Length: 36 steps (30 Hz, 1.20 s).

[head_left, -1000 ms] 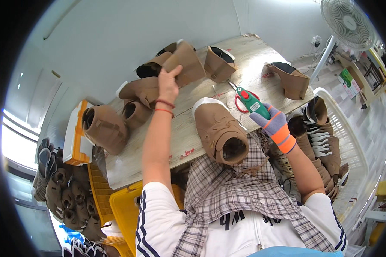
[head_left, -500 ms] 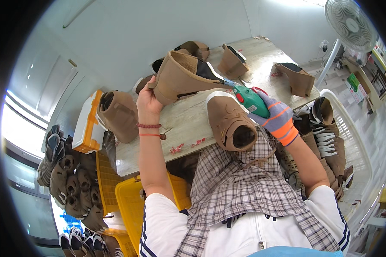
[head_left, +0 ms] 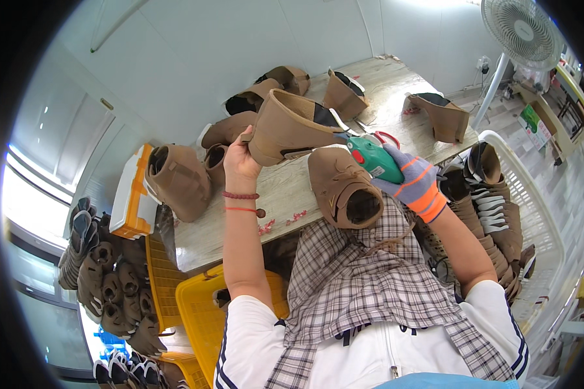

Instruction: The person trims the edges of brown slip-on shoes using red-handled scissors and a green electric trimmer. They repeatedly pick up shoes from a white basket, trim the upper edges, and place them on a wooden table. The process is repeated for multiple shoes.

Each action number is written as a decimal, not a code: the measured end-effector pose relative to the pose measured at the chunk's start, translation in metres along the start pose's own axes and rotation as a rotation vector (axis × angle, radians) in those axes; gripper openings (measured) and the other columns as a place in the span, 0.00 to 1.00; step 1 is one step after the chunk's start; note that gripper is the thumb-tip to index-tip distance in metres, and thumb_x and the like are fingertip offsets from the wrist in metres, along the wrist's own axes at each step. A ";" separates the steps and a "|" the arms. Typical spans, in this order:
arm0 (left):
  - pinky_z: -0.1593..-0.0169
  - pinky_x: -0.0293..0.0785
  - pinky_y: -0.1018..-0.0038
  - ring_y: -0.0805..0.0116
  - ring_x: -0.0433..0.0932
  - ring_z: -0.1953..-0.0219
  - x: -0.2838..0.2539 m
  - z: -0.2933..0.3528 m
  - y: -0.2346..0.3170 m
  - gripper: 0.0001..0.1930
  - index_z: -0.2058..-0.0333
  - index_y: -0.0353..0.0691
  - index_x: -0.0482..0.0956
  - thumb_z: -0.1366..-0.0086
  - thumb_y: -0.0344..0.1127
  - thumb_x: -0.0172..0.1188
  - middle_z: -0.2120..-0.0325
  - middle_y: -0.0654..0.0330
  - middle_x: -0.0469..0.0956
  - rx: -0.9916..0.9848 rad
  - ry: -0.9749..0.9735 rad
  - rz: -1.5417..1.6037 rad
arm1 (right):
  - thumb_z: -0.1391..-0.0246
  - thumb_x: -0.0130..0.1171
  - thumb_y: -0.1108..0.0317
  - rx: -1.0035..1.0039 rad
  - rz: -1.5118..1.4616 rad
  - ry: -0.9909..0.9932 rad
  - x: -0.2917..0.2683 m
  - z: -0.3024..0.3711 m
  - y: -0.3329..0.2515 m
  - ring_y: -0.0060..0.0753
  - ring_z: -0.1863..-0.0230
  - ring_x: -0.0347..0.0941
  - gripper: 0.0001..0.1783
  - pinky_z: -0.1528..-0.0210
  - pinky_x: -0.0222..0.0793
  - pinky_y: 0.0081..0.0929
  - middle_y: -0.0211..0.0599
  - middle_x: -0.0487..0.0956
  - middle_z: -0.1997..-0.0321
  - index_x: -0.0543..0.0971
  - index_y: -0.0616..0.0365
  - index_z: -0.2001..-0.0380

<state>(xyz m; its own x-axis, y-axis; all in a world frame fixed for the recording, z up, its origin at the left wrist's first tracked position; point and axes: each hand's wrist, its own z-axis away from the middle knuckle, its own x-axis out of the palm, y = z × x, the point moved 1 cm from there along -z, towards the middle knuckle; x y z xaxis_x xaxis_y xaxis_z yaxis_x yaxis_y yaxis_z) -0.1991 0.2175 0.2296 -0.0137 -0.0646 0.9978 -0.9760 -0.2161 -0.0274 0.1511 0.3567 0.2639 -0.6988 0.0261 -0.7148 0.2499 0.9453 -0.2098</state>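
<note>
In the head view, the bare left hand (head_left: 243,157) grips a brown, open-topped shoe upper (head_left: 289,133) above the pale wooden table (head_left: 282,191); the grey-and-orange gloved right hand (head_left: 407,176) clasps a green, red-buttoned handheld tool (head_left: 377,162) just beside it.

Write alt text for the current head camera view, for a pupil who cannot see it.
A bare left hand holds a brown shoe upper over a table, while the gloved right hand holds a green tool close to it. Another upper sits at the table's near edge.
</note>
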 end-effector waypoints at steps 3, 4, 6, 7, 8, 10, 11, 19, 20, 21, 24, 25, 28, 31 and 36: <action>0.42 0.70 0.55 0.48 0.71 0.46 0.000 -0.001 -0.004 0.17 0.50 0.24 0.66 0.30 0.32 0.42 0.48 0.40 0.69 0.017 0.039 -0.010 | 0.64 0.71 0.47 -0.007 -0.046 0.002 -0.003 -0.007 -0.010 0.43 0.74 0.78 0.39 0.72 0.73 0.32 0.43 0.80 0.69 0.73 0.54 0.49; 0.42 0.70 0.55 0.48 0.71 0.46 0.000 -0.001 -0.005 0.17 0.49 0.24 0.66 0.30 0.32 0.43 0.48 0.40 0.69 0.024 0.052 -0.020 | 0.64 0.71 0.47 0.004 -0.064 -0.021 -0.007 -0.011 -0.015 0.43 0.74 0.78 0.39 0.72 0.74 0.32 0.42 0.80 0.69 0.73 0.54 0.49; 0.42 0.69 0.55 0.48 0.71 0.46 0.003 -0.001 -0.011 0.16 0.50 0.25 0.67 0.30 0.32 0.43 0.48 0.41 0.70 0.065 0.062 -0.064 | 0.65 0.72 0.47 0.008 -0.088 -0.014 -0.006 -0.015 -0.021 0.43 0.73 0.78 0.39 0.71 0.74 0.32 0.42 0.81 0.69 0.74 0.54 0.49; 0.42 0.69 0.55 0.49 0.71 0.46 0.005 0.000 -0.015 0.16 0.50 0.25 0.67 0.30 0.32 0.44 0.48 0.42 0.70 0.086 0.067 -0.087 | 0.65 0.72 0.47 0.001 -0.096 0.016 -0.002 -0.016 -0.021 0.43 0.73 0.78 0.39 0.71 0.74 0.32 0.42 0.81 0.68 0.74 0.53 0.49; 0.41 0.67 0.55 0.49 0.70 0.45 0.007 0.000 -0.019 0.16 0.49 0.26 0.67 0.30 0.32 0.44 0.48 0.43 0.70 0.120 0.036 -0.111 | 0.65 0.72 0.47 -0.005 -0.101 0.047 0.000 -0.017 -0.022 0.43 0.73 0.78 0.38 0.70 0.75 0.32 0.42 0.81 0.68 0.74 0.53 0.50; 0.39 0.64 0.55 0.50 0.69 0.44 0.011 0.003 -0.029 0.17 0.48 0.27 0.68 0.31 0.32 0.45 0.46 0.44 0.70 0.188 -0.026 -0.160 | 0.65 0.72 0.47 0.019 -0.099 0.049 0.005 -0.019 -0.023 0.43 0.72 0.78 0.38 0.69 0.75 0.32 0.42 0.81 0.67 0.75 0.54 0.50; 0.39 0.64 0.54 0.51 0.70 0.44 0.016 0.006 -0.035 0.17 0.48 0.27 0.68 0.31 0.31 0.46 0.47 0.45 0.71 0.236 -0.022 -0.195 | 0.65 0.72 0.47 0.029 -0.100 0.049 0.007 -0.021 -0.025 0.43 0.72 0.78 0.37 0.69 0.75 0.31 0.42 0.81 0.67 0.75 0.55 0.51; 0.35 0.59 0.58 0.58 0.65 0.40 0.032 0.021 -0.058 0.19 0.44 0.35 0.68 0.35 0.26 0.51 0.44 0.55 0.70 0.445 -0.145 -0.447 | 0.62 0.71 0.49 0.203 -0.361 -0.048 0.018 -0.048 -0.038 0.34 0.71 0.79 0.35 0.68 0.74 0.25 0.40 0.81 0.67 0.77 0.57 0.51; 0.36 0.59 0.58 0.59 0.65 0.40 0.031 0.022 -0.059 0.20 0.44 0.36 0.68 0.35 0.25 0.52 0.44 0.55 0.70 0.467 -0.156 -0.503 | 0.61 0.71 0.49 0.229 -0.407 -0.067 0.019 -0.051 -0.042 0.32 0.71 0.79 0.35 0.67 0.74 0.25 0.39 0.81 0.67 0.77 0.57 0.51; 0.36 0.59 0.59 0.60 0.65 0.40 0.029 0.023 -0.059 0.20 0.44 0.36 0.68 0.35 0.24 0.52 0.44 0.56 0.70 0.490 -0.166 -0.558 | 0.60 0.71 0.51 0.270 -0.451 -0.099 0.018 -0.054 -0.046 0.29 0.69 0.78 0.34 0.65 0.73 0.24 0.38 0.81 0.66 0.76 0.58 0.51; 0.36 0.60 0.61 0.62 0.66 0.41 0.025 0.025 -0.065 0.21 0.44 0.38 0.68 0.36 0.23 0.52 0.45 0.57 0.70 0.551 -0.166 -0.693 | 0.56 0.71 0.56 0.368 -0.541 -0.161 0.015 -0.062 -0.055 0.21 0.65 0.75 0.31 0.62 0.72 0.21 0.34 0.81 0.64 0.75 0.59 0.49; 0.37 0.61 0.62 0.62 0.67 0.41 0.024 0.026 -0.067 0.21 0.44 0.39 0.68 0.36 0.23 0.52 0.45 0.58 0.70 0.570 -0.160 -0.733 | 0.56 0.70 0.56 0.385 -0.547 -0.159 0.017 -0.065 -0.056 0.20 0.65 0.75 0.31 0.62 0.72 0.21 0.34 0.81 0.64 0.75 0.59 0.49; 0.38 0.62 0.64 0.64 0.68 0.42 0.020 0.026 -0.072 0.21 0.44 0.38 0.68 0.36 0.22 0.52 0.45 0.59 0.71 0.601 -0.184 -0.818 | 0.54 0.70 0.56 0.418 -0.554 -0.149 0.022 -0.069 -0.056 0.18 0.65 0.74 0.30 0.62 0.72 0.21 0.32 0.80 0.64 0.75 0.60 0.50; 0.42 0.66 0.71 0.69 0.70 0.45 0.015 0.023 -0.079 0.19 0.46 0.35 0.71 0.36 0.22 0.53 0.47 0.61 0.73 0.689 -0.158 -0.934 | 0.56 0.69 0.49 0.434 -0.585 -0.135 0.026 -0.072 -0.055 0.19 0.68 0.76 0.33 0.66 0.72 0.21 0.33 0.81 0.67 0.76 0.59 0.51; 0.55 0.66 0.81 0.80 0.70 0.60 -0.011 0.022 -0.077 0.12 0.55 0.34 0.77 0.37 0.25 0.59 0.61 0.67 0.78 0.868 -0.026 -1.296 | 0.57 0.69 0.45 0.544 -0.644 -0.193 0.026 -0.079 -0.055 0.17 0.71 0.74 0.35 0.69 0.71 0.19 0.31 0.80 0.70 0.76 0.59 0.52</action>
<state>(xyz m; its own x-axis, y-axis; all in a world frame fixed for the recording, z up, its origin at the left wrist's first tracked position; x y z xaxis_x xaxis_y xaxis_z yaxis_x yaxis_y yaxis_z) -0.1192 0.2137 0.2197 0.7194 0.5905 0.3657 0.1018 -0.6105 0.7855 0.0658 0.3308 0.3099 -0.7007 -0.5634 -0.4377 0.1653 0.4686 -0.8678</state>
